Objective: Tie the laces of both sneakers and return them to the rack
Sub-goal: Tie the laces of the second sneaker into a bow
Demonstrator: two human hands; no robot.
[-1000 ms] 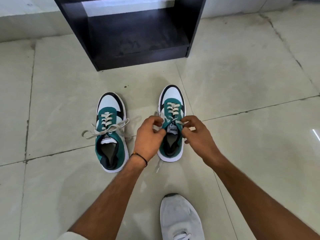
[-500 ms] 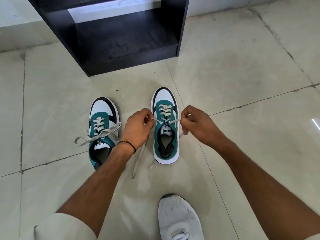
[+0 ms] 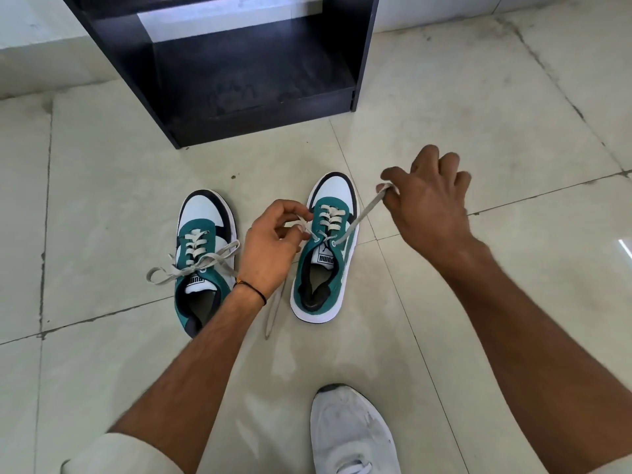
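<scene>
Two teal, white and black sneakers stand side by side on the tiled floor, toes toward the rack. The left sneaker point(image 3: 205, 254) has its grey laces tied in a bow. The right sneaker point(image 3: 326, 254) is unknotted. My left hand point(image 3: 270, 249) pinches its left lace end point(image 3: 275, 311) beside the top eyelets, and the loose tail trails on the floor. My right hand point(image 3: 427, 206) holds the right lace point(image 3: 362, 213) pulled taut, up and to the right of the shoe.
The black shoe rack point(image 3: 239, 70) stands open-fronted just beyond the sneakers, its lowest shelf bare. A white worn shoe point(image 3: 349, 432) is at the bottom centre. Pale floor tiles point(image 3: 478, 114) spread all around, with a wall base at the far left.
My right hand has pulled its lace up and out to the right, away from the shoe. My left hand stays at the eyelets. The laces that met over the tongue are now drawn apart.
</scene>
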